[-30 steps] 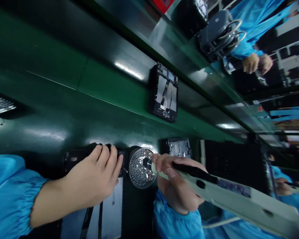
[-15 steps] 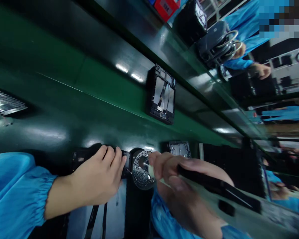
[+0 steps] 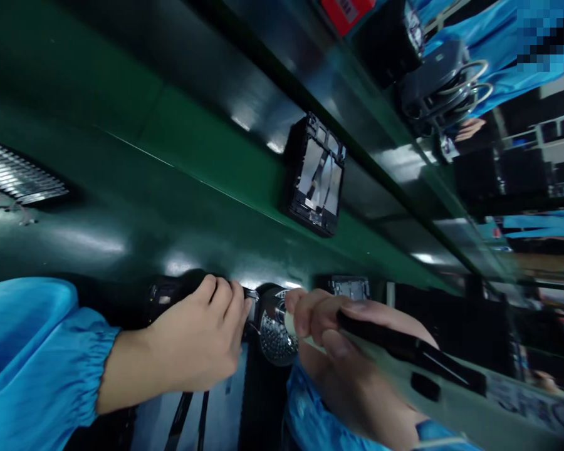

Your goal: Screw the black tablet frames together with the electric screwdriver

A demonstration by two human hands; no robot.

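Observation:
My right hand (image 3: 343, 338) is wrapped round a pale electric screwdriver (image 3: 451, 376) with a black lever. The driver's tip end is over a round dish (image 3: 275, 344) with rows of small holes and shiny bits, perhaps screws. Just left of that dish, my left hand (image 3: 202, 338) has its fingers curled over the top end of a phone-like device body (image 3: 235, 388). A pale panel and dark ribbon strips show on this body below the hand. The left fingertips and whatever lies under them are partly hidden.
A stack of device frames (image 3: 322, 181) sits on the green bench (image 3: 136, 207), and another frame (image 3: 352, 287) lies beyond my right hand. Metal strips (image 3: 19, 169) are at far left. Past a raised rail stand a red bin (image 3: 348, 12) and a grey machine (image 3: 437, 81) near a co-worker's blue sleeve.
The view has shifted, so the bench things appear farther right. Both hands keep their holds, and the driver's tip end stays over the dish. The co-worker's hand by the grey machine has moved.

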